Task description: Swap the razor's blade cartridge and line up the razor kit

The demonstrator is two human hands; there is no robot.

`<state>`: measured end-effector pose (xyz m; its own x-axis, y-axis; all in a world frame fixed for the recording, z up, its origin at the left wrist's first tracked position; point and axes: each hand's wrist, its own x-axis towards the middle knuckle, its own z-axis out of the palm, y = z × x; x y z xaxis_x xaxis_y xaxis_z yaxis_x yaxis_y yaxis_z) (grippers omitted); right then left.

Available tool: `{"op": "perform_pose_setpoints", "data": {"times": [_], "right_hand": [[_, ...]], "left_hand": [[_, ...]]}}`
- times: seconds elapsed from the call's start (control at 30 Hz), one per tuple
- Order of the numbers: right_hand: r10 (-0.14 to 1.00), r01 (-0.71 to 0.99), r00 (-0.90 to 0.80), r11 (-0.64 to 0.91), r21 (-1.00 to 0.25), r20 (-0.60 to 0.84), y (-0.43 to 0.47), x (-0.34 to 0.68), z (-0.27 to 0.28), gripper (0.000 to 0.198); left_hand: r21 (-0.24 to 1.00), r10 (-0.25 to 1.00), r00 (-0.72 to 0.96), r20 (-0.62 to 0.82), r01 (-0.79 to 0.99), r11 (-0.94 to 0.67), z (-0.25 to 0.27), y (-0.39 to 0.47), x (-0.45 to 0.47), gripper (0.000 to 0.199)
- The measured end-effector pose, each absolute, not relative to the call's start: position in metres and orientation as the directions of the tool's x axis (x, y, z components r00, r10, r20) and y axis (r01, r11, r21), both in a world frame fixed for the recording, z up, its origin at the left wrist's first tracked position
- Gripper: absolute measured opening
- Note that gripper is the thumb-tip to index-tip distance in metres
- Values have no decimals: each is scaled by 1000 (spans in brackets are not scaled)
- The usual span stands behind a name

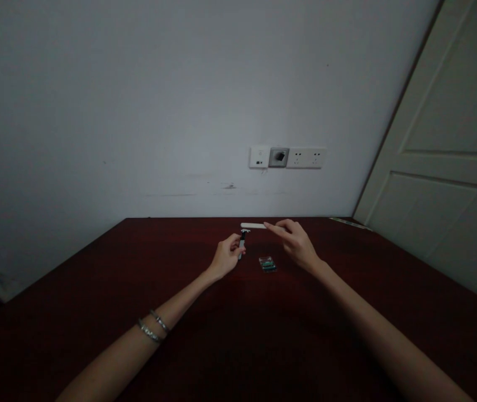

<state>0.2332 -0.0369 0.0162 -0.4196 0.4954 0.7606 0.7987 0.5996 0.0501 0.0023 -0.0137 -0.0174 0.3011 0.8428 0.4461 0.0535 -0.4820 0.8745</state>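
Note:
My left hand (pixel 225 257) is closed around the grey lower part of a small razor-like tool (pixel 242 241), which stands upright with a black neck and a light, T-shaped top. From the right, my right hand (pixel 296 240) grips a long, flat white stick (pixel 252 226) with a rounded end, its index finger stretched along it. The stick lies level just above the tool's top; whether they touch I cannot tell. Below my right hand, a small clear pack (pixel 267 264) with green and dark strips in it rests on the table.
The dark red table (pixel 171 245) runs back to a pale wall (pixel 180 111). Sockets and a switch (pixel 286 157) are set in that wall. A panelled white door (pixel 439 167) borders the right side. A thin patterned strip (pixel 349 223) lies at the table's far right edge.

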Motion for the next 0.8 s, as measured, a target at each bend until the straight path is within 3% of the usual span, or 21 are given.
{"op": "perform_pose_setpoints", "data": {"times": [0.2,0.8], "right_hand": [[496,794,-457,602,87,738,-35,243,9,57],[501,766,-420,643,-1,757,-36,243,17,57]], "left_hand": [[881,851,272,449,20,-472,-5,-19,2,19],[801,809,294,508,183,-570,-9,-19,-2,17]]}}
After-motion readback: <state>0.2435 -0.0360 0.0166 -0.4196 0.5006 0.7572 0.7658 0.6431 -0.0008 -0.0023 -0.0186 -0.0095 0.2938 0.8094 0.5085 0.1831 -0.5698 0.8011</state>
